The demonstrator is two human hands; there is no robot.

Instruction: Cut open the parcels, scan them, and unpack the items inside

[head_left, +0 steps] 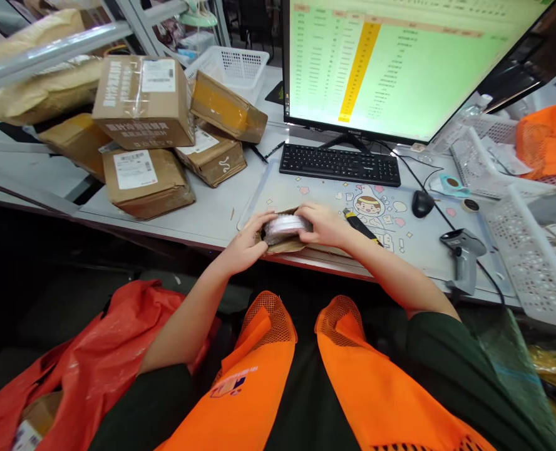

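Observation:
At the desk's front edge lies a small cardboard box [285,246], open at the side facing me. A round, pale, shiny item in what looks like clear wrap [282,228] shows in its opening. My left hand [247,245] grips the left side of the box, thumb at the front and fingers over the top. My right hand [322,225] closes on the right end of the pale item, its fingers bent over the top. Just right of that hand, a black and yellow utility knife [363,227] rests on the printed desk mat [315,195].
Several taped cardboard boxes [141,103] are piled at the left. A monitor [400,69] and black keyboard [339,165] stand at the back. To the right are a mouse [422,203], a barcode scanner [466,257] and white baskets [525,257]. A red bag [118,338] hangs below left.

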